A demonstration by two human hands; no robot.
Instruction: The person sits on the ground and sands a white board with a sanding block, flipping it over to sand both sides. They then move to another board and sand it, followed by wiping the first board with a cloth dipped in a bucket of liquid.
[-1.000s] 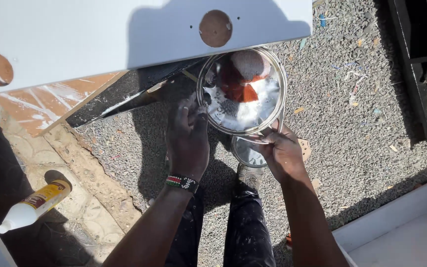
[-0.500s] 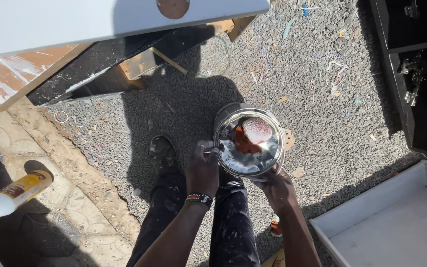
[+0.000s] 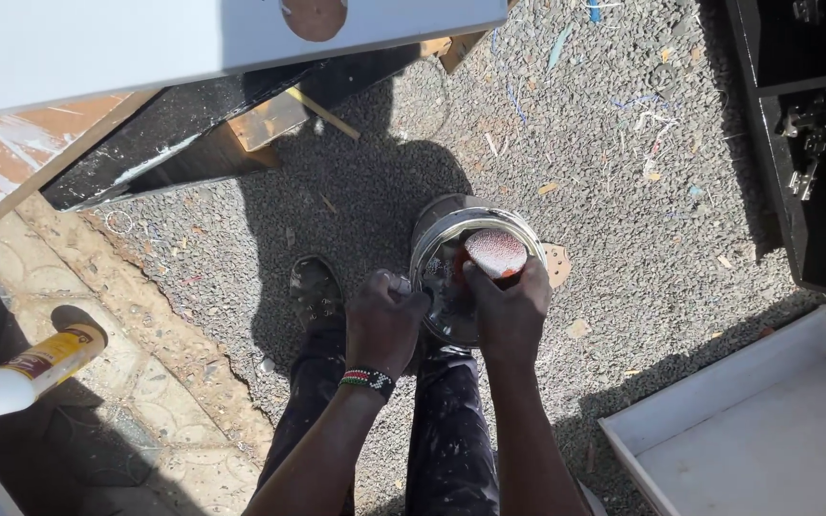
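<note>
Gravel ground (image 3: 623, 191); left hand (image 3: 384, 320) and right hand (image 3: 510, 311) down at metal tin (image 3: 456, 248).

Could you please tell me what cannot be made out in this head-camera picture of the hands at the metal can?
- Head view: the inside of the round shiny metal can is largely hidden by the right hand and glare.
- What the left hand pinches at the rim is too small to tell.
- The white open box is cut off by the frame's right and bottom edges.
- The white and yellow glue bottle shows no tip; the left edge cuts it.
</note>
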